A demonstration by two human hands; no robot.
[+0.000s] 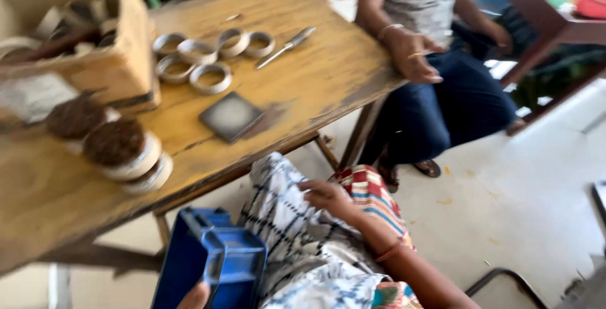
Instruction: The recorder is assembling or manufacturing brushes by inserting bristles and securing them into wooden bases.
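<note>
1. As seen from a head camera looking down, the right hand (325,194) is laid on a black-and-white checked cloth (287,220) draped over the lap, with the fingers (310,186) pinching loosely at a fold rather than clenched.
2. At the bottom edge, the left hand (194,296) is mostly cut off; a fingertip or knuckle is seen against a blue plastic crate (214,261), which appears to be gripped by its rim, though the hold cannot be confirmed.
3. The crate is held low, just beside the lap and below the edge of a worn yellow wooden table (315,75).
4. On the table are found six shallow metal rings (208,53), a metal tool like a knife or file (287,45), a dark square tile (230,115), and stacked rings packed with brown fibre (117,145) near a cardboard box (82,37).
5. Judged from the pose, the crate would be best kept level and steadied against the lap while the cloth is gathered clear of it.
6. A seated co-worker's hand (413,53) is rested on a knee beyond the table.
7. Motion blur softens the picture; the contents of the box and crate cannot be made out.
</note>
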